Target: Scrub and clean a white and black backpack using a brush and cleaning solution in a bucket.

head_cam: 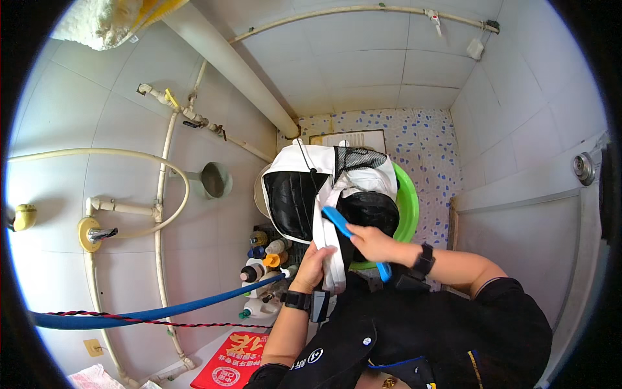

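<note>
A white and black backpack (290, 202) with a mesh side pocket (360, 158) lies across a bright green plastic basin (408, 202). Its black parts look wet. My left hand (311, 266) grips the white strap (324, 237) near its lower end, thumb on top. In my right hand (373, 242) is a blue scrubbing brush (336, 219), its head against the strap and its handle end showing below my wrist. The bristles are hidden beneath the brush.
Several bottles (274, 260) crowd the floor left of the basin. A blue hose (194, 309) crosses from the left, above a red printed bag (233, 360). Pipes and a tap (102, 235) line the left wall. A door (515, 238) stands at right.
</note>
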`<state>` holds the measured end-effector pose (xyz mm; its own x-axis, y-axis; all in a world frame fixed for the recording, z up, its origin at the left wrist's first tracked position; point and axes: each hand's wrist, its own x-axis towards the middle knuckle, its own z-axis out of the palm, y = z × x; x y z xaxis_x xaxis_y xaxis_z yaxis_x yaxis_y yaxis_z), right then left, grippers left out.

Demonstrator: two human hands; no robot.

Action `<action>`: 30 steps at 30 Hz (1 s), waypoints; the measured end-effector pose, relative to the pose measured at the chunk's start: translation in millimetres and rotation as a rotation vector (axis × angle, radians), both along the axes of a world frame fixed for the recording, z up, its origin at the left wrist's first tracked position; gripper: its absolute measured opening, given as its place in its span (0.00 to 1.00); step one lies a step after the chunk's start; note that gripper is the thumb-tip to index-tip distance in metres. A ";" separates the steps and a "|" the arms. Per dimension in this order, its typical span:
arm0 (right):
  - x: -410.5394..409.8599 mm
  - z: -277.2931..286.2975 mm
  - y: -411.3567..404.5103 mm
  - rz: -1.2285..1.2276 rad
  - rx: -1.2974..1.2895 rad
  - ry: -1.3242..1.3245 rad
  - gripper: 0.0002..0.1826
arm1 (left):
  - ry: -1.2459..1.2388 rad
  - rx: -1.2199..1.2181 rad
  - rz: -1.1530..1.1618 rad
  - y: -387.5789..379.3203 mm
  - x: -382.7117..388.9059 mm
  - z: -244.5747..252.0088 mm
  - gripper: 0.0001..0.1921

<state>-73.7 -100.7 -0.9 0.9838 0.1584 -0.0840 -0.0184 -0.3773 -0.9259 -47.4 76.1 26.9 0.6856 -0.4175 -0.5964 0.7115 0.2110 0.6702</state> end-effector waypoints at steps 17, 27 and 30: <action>-20.9 69.9 -8.9 0.001 0.193 0.527 0.22 | 0.029 0.050 0.196 7.6 15.8 -46.9 0.14; 25.9 -10.3 16.8 -0.002 -0.150 0.146 0.22 | 0.121 -0.038 0.305 -4.9 1.2 -36.8 0.14; -0.5 10.7 33.5 0.156 -0.064 0.212 0.23 | 0.195 -0.043 0.351 18.8 8.8 -63.5 0.12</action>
